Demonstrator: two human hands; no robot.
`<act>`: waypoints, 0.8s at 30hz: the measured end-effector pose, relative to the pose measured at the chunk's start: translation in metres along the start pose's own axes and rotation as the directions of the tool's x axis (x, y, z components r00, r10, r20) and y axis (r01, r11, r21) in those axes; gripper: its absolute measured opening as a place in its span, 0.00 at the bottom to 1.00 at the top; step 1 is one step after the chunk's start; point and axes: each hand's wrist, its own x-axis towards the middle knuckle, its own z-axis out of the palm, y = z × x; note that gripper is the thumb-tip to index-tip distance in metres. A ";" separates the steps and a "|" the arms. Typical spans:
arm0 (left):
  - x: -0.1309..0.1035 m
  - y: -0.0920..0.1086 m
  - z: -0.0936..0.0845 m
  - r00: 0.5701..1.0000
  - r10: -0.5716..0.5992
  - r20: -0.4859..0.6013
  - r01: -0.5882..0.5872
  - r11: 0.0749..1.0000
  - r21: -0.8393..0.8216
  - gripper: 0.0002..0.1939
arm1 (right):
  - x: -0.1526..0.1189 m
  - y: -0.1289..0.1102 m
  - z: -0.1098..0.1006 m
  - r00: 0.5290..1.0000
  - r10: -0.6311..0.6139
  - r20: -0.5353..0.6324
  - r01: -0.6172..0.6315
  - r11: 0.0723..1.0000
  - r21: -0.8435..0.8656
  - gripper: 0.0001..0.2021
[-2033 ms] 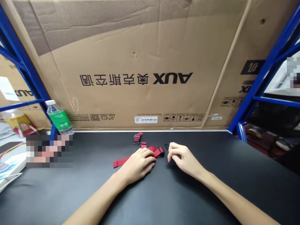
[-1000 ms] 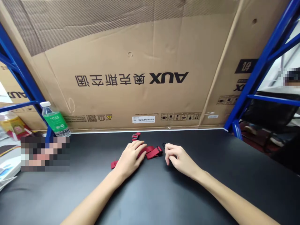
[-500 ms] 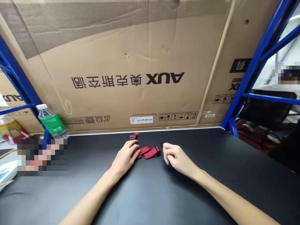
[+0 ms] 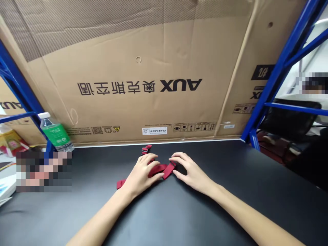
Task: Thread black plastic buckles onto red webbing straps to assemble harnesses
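Observation:
A red webbing strap (image 4: 158,169) lies loosely folded on the black tabletop, with a dark adjuster buckle (image 4: 145,149) at its far end. My left hand (image 4: 140,172) rests over the strap's middle, fingers spread and curved, its thumb reaching toward the right-hand fold. Part of the webbing is hidden beneath that hand, and a red end shows left of the wrist. At the strap's right end, my right hand (image 4: 191,171) is open, fingertips and thumb apart beside the dark fitting there. Whether those fingertips touch it is unclear.
A large cardboard box (image 4: 123,109) stands along the table's back edge. Blue metal posts (image 4: 276,68) frame both sides. A water bottle (image 4: 56,135) with a green label stands at the left. A dark chair (image 4: 294,111) is beyond the right post.
My right hand has gone from curled fingers to open ones and shifted slightly left to the strap's end. My left thumb has spread rightward, and the strap's right fold has shifted a little.

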 end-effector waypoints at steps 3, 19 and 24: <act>0.002 0.011 -0.001 0.994 0.100 0.044 -0.100 0.995 -0.020 0.15 | 0.001 -0.001 -0.003 0.994 0.053 0.092 -0.052 0.998 -0.020 0.17; 0.001 0.028 0.004 1.000 -0.009 -0.014 0.005 0.968 -0.251 0.16 | 0.000 -0.019 -0.001 0.990 0.103 0.097 -0.117 0.983 0.142 0.11; 0.001 0.031 0.004 0.997 -0.081 -0.012 0.073 0.939 -0.337 0.14 | 0.000 -0.023 0.001 0.987 0.142 0.072 -0.152 0.976 0.155 0.08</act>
